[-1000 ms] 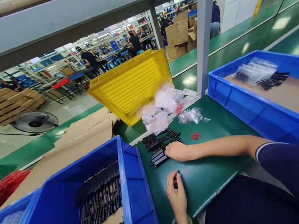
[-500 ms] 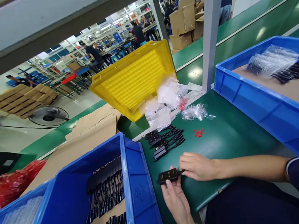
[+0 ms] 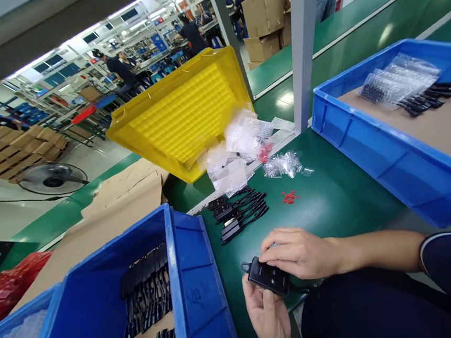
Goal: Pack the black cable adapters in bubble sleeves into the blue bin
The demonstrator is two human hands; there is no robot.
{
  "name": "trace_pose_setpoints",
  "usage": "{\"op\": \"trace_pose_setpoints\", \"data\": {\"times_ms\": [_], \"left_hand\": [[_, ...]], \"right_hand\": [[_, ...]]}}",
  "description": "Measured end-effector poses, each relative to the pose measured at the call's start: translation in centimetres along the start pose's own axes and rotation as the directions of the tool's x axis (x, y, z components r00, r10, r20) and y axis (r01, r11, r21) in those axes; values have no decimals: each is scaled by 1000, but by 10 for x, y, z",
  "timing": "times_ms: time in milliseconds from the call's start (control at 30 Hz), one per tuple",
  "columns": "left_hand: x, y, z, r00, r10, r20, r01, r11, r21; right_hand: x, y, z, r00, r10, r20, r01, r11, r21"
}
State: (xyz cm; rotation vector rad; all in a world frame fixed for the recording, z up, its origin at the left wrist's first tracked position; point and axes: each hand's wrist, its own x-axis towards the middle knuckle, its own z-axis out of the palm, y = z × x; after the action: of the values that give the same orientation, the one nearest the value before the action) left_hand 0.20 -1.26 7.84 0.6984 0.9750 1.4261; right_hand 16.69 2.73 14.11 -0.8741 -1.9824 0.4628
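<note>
A small black remote-like part (image 3: pixel 268 276) with buttons sits across the fingers of my left hand (image 3: pixel 267 318), close to my body. My right hand (image 3: pixel 298 252) covers its far end, fingers curled down on it. A row of several like black parts with thin tails (image 3: pixel 237 213) lies on the green bench top just beyond. Small red pieces (image 3: pixel 289 197) are scattered to their right, near a crumpled clear bag (image 3: pixel 284 165).
A blue bin (image 3: pixel 189 293) at left holds stacked black parts. Another blue bin (image 3: pixel 386 160) at right holds bagged parts on cardboard. A tilted yellow tray (image 3: pixel 181 115) and clear bags (image 3: pixel 233 163) lie behind. A grey post (image 3: pixel 302 52) rises at the bench's back edge.
My right hand left the row of parts and came back toward me. Both hands now hold one black part, turned and pulled closer to my body.
</note>
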Motion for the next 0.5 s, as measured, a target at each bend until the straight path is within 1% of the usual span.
{"op": "trace_pose_setpoints", "data": {"times_ms": [133,267,400,500], "left_hand": [[-2,1,2,1000,9,13,-9,999,39],[-1,0,4,1000,25,4,-25,997,75],[-2,0,3,1000,23,7,-23,995,95],[-2,-1,2,1000,24,-7,-23,994,109]], "right_hand": [[-3,0,-2,1000,0,-8,0,1000,-12],[-5,1,-2,1000,-4,0,4,1000,-11],[-7,4,0,998,-32,-46,32,999,2],[-10,6,1,997,-18,-74,21,999,40]]}}
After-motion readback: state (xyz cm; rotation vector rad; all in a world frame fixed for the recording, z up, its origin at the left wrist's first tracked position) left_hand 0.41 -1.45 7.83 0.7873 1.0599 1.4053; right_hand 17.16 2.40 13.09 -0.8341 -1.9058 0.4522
